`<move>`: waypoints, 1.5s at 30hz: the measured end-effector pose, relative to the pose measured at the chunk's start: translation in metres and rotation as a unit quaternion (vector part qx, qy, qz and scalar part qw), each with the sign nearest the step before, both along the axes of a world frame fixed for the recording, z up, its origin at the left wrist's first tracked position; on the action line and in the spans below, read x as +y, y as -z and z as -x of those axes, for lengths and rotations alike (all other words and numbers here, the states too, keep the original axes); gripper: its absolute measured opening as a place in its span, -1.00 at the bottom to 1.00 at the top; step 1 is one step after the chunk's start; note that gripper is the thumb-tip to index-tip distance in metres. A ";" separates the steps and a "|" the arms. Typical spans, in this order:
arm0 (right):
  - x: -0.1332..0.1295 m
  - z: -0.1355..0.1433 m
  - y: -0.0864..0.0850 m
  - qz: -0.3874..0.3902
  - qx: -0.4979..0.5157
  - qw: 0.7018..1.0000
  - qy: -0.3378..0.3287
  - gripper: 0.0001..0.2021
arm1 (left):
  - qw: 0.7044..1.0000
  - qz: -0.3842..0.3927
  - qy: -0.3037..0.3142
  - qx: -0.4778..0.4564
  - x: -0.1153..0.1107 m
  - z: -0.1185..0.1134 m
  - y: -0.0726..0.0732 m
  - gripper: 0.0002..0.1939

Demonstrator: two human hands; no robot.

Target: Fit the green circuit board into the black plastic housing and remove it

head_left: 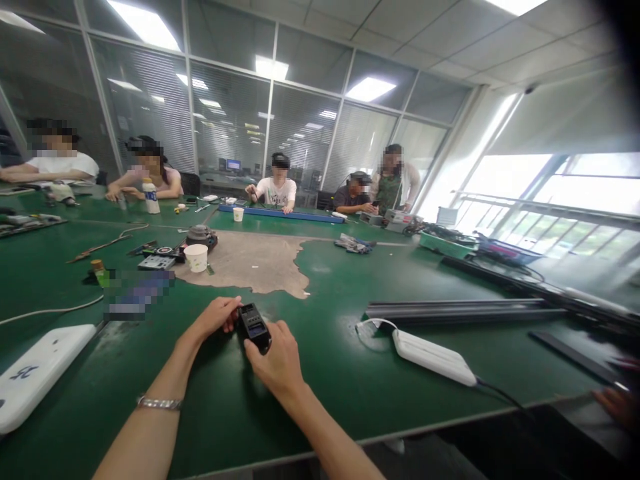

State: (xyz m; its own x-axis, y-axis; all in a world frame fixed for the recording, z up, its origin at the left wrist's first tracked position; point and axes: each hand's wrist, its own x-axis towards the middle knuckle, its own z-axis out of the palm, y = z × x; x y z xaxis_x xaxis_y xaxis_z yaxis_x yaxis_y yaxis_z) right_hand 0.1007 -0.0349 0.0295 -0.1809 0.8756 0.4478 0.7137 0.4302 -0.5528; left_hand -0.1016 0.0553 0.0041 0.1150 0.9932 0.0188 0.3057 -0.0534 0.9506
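A small black rectangular device [255, 325] with slots and a bluish panel on its face is held just above the green table. My right hand [277, 357] grips its lower right side, with the thumb along the near end. At the upper left edge, the curled fingers of my left hand [220, 317] meet the device; some fingertips are hidden. A silvery bracelet [160, 403] circles my left wrist. The exact kind of device cannot be made out.
A brown mat [255, 257] bears a paper cup [196, 257] and dismantled parts. White power strips lie left [45, 373] and right [435, 357]. Dark metal rails [450, 310] lie right. Several people sit or stand across the table; another person's hand [617, 405] shows at lower right.
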 end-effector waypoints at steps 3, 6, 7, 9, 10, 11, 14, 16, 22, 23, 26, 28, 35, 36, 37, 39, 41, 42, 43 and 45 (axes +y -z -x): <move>0.001 0.003 -0.011 -0.023 0.032 0.999 0.002 -0.79 | 1.000 0.010 0.001 -0.006 -0.001 0.001 0.000 -0.41; 0.003 -0.004 -0.024 -0.047 0.069 0.997 0.004 -0.80 | 1.000 0.014 0.012 -0.023 -0.004 0.001 -0.001 -0.40; 0.004 -0.008 -0.026 -0.051 0.082 0.995 0.005 -0.80 | 1.000 0.012 0.015 -0.025 -0.004 0.002 -0.002 -0.40; 0.006 -0.018 -0.026 -0.052 0.102 0.993 0.015 -0.80 | 1.000 0.011 0.022 -0.010 -0.003 0.002 -0.001 -0.41; 0.007 -0.023 -0.023 -0.049 0.102 0.993 0.024 -0.79 | 1.000 0.011 0.024 0.003 -0.002 0.002 0.000 -0.42; 0.009 -0.029 -0.019 -0.046 0.097 0.994 0.033 -0.79 | 0.999 0.012 0.024 0.017 -0.001 0.002 0.001 -0.42; 0.012 -0.041 -0.002 -0.043 0.067 0.995 0.059 -0.81 | 0.999 0.012 0.023 0.048 0.001 0.002 0.002 -0.44; 0.014 -0.046 0.007 -0.042 0.057 0.995 0.068 -0.80 | 0.998 0.004 0.024 0.060 -0.001 0.002 0.002 -0.44; 0.018 -0.050 0.018 -0.023 0.043 0.995 0.081 -0.80 | 0.997 -0.021 0.025 0.073 -0.009 0.000 0.001 -0.47; 0.018 -0.050 0.018 -0.021 0.042 0.995 0.084 -0.78 | 0.997 -0.025 0.024 0.073 -0.009 0.000 0.001 -0.48; 0.014 -0.051 0.017 -0.018 0.046 0.994 0.094 -0.64 | 0.997 -0.025 0.020 0.075 -0.009 -0.002 0.000 -0.48; 0.011 -0.052 0.016 -0.016 0.049 0.994 0.094 -0.57 | 0.996 -0.019 0.023 0.079 -0.009 -0.003 -0.001 -0.48; 0.010 -0.055 0.017 -0.010 0.070 0.995 0.073 -0.76 | 0.996 -0.017 0.036 0.074 -0.018 -0.004 -0.007 -0.49; 0.010 -0.056 0.016 -0.013 0.082 0.994 0.066 -0.78 | 0.996 -0.025 0.037 0.072 -0.020 -0.004 -0.008 -0.50; 0.010 -0.056 0.014 -0.016 0.098 0.993 0.058 -0.80 | 0.996 -0.030 0.040 0.072 -0.022 -0.004 -0.008 -0.50; 0.008 -0.055 0.007 -0.018 0.142 0.989 0.042 -0.80 | 0.996 -0.034 0.043 0.072 -0.024 -0.004 -0.008 -0.49; 0.004 -0.051 -0.001 -0.012 0.192 0.981 0.028 -0.76 | 0.996 -0.028 0.044 0.072 -0.024 -0.003 -0.007 -0.47; 0.001 -0.049 -0.005 -0.008 0.214 0.977 0.021 -0.74 | 0.996 -0.025 0.046 0.071 -0.024 -0.003 -0.007 -0.47; -0.002 -0.045 -0.009 -0.003 0.230 0.973 0.014 -0.72 | 0.996 -0.021 0.050 0.071 -0.023 -0.002 -0.006 -0.47; -0.008 -0.037 -0.015 0.002 0.240 0.971 0.000 -0.71 | 0.995 -0.015 0.061 0.072 -0.022 -0.001 -0.006 -0.49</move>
